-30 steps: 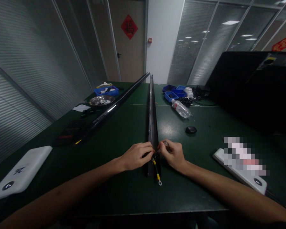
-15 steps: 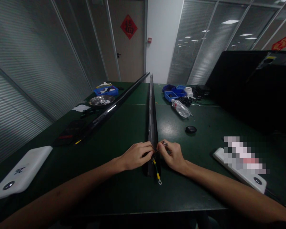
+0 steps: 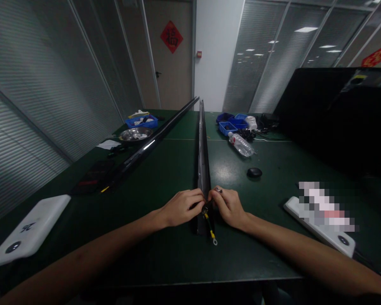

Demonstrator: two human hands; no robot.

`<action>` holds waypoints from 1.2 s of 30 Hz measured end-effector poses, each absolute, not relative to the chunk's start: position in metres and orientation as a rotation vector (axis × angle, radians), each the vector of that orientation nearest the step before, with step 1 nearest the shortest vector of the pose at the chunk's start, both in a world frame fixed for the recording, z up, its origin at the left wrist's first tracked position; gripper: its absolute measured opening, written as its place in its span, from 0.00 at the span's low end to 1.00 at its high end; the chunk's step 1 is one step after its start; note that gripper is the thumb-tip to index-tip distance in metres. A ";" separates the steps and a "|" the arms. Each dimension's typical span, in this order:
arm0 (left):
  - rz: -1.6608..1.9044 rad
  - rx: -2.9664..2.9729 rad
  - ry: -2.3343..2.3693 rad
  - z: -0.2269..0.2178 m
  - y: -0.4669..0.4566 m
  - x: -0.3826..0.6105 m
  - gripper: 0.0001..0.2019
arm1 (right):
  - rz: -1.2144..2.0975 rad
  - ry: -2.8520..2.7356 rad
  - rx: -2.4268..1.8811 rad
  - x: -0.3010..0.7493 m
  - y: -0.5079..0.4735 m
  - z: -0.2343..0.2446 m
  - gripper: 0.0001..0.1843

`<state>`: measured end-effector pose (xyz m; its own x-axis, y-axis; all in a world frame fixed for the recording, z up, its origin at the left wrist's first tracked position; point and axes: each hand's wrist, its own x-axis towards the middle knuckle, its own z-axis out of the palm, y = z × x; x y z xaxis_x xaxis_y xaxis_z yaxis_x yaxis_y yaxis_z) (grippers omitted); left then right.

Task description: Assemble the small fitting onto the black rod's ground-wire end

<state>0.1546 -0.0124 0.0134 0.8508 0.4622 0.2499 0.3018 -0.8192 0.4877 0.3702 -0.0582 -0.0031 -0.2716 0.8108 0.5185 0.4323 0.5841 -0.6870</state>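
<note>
A long dark metal rail [image 3: 201,165] with a channel along it runs away from me across the green table. At its near end my left hand [image 3: 184,207] is closed, thumb and fingertips pinched at the rail's left side. My right hand [image 3: 229,208] is closed too, its fingertips meeting the left ones over the channel. What lies between the fingers is too small and hidden to name. A small metallic piece [image 3: 219,190] shows at the right index finger. Below the fingertips a short yellow-green wire with a ring terminal [image 3: 215,242] hangs over the rail's end.
A second dark rail [image 3: 146,149] lies slanted at left. A metal bowl [image 3: 128,135] and blue bins [image 3: 227,128] stand farther back. At right are a plastic bottle [image 3: 241,145], a black mouse [image 3: 254,173] and a white device [image 3: 317,226]; another white device [image 3: 34,224] lies left.
My right hand has shifted slightly left, its fingertips closer to the left hand. The ring terminal end of the wire has swung slightly right. My left hand stays in place.
</note>
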 end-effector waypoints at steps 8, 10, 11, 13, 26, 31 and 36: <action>0.514 2.578 0.568 0.014 -0.013 0.155 0.13 | 0.434 -1.897 -1.006 0.368 -0.059 -0.002 0.18; 0.516 2.578 0.572 0.014 -0.013 0.155 0.12 | 0.409 -1.878 -1.028 0.367 -0.060 -0.001 0.17; 0.517 2.578 0.573 0.014 -0.013 0.155 0.12 | 0.398 -1.868 -1.038 0.366 -0.060 0.000 0.17; 0.514 2.580 0.573 0.014 -0.013 0.155 0.12 | 0.380 -1.854 -1.053 0.366 -0.060 0.000 0.17; 0.475 2.611 0.573 0.014 -0.013 0.155 0.13 | 0.355 -1.887 -0.991 0.367 -0.059 0.001 0.16; 0.493 2.608 0.560 0.012 -0.012 0.155 0.13 | 0.388 -1.920 -0.933 0.369 -0.058 -0.002 0.16; 0.491 2.603 0.556 0.012 -0.012 0.155 0.13 | 0.420 -1.935 -0.899 0.370 -0.057 -0.004 0.18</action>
<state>0.1548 -0.0121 0.0122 0.8568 0.4531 0.2463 0.3003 -0.8266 0.4760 0.3702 -0.0567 -0.0042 -0.2996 0.7360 0.6071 0.4177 0.6733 -0.6101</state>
